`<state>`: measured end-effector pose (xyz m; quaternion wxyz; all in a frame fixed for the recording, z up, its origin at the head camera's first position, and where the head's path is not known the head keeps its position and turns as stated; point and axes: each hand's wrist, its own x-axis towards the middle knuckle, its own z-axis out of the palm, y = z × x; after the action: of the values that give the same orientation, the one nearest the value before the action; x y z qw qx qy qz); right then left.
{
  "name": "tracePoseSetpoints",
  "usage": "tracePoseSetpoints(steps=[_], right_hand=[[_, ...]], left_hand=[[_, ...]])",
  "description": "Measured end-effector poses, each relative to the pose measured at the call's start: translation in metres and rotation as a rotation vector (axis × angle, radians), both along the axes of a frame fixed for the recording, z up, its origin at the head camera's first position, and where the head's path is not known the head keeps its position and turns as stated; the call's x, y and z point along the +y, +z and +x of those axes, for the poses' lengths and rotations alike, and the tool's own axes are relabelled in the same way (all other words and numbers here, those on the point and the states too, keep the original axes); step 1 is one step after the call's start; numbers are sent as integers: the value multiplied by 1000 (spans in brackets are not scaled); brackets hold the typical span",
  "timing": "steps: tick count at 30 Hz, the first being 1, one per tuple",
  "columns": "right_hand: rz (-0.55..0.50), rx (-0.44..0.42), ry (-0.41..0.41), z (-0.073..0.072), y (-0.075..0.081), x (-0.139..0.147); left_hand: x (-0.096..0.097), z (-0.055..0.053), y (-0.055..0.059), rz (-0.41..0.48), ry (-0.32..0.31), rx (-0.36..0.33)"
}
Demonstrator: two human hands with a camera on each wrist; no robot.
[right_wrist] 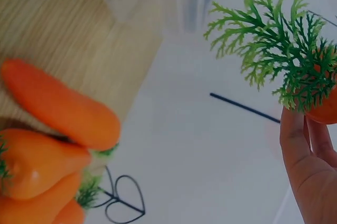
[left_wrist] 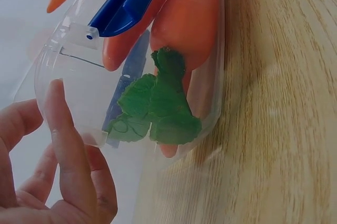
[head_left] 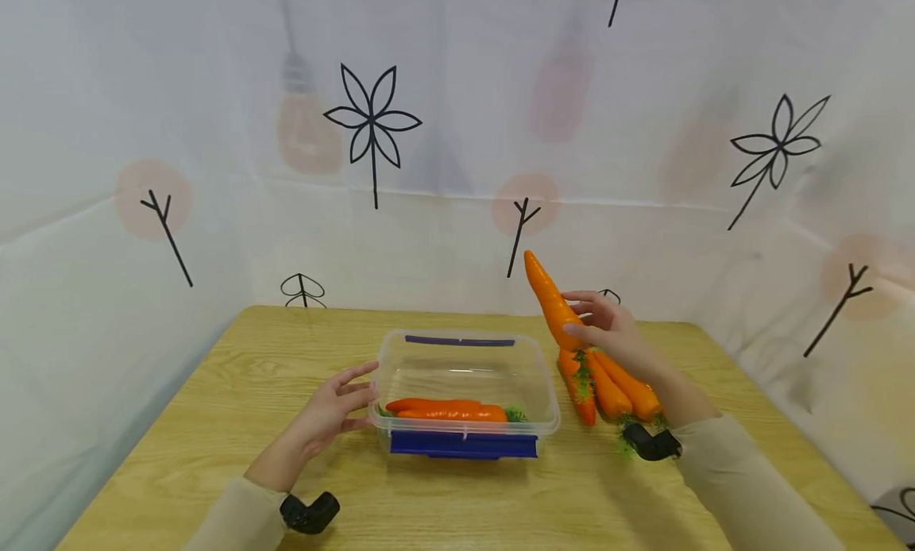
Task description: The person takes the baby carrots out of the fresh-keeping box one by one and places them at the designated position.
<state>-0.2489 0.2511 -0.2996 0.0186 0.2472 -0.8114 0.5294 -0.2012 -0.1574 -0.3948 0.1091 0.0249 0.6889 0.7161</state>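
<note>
My right hand (head_left: pixel 606 329) grips an orange carrot (head_left: pixel 549 297) by its thick end, its tip pointing up and to the left, above the table. Green frond leaves (right_wrist: pixel 268 39) hang from that carrot in the right wrist view. A clear plastic box (head_left: pixel 465 360) with blue clips stands at the table's middle, uncovered on top. Inside it lie carrots (head_left: pixel 446 410) with green tops (left_wrist: pixel 163 103). My left hand (head_left: pixel 336 408) touches the box's left side with its fingers loosely spread.
Several more carrots (head_left: pixel 618 388) lie in a pile on the wooden table (head_left: pixel 286 352), to the right of the box and below my right hand. A white patterned cloth (head_left: pixel 443 138) hangs behind the table and along both sides.
</note>
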Motion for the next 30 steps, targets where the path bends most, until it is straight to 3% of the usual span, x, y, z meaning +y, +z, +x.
tracePoseSetpoints(steps=[4,15,24,30], right_hand=[[-16,11,-23,4,-5,12],[125,6,-133,13,-29,44],[108,20,-162,22,-49,64],[140,56,-232,28,-58,77]], left_hand=[[-1,0,0,6,-5,3],[2,2,1,9,16,-8],[1,2,2,15,1,-5],[1,1,2,18,6,-8]])
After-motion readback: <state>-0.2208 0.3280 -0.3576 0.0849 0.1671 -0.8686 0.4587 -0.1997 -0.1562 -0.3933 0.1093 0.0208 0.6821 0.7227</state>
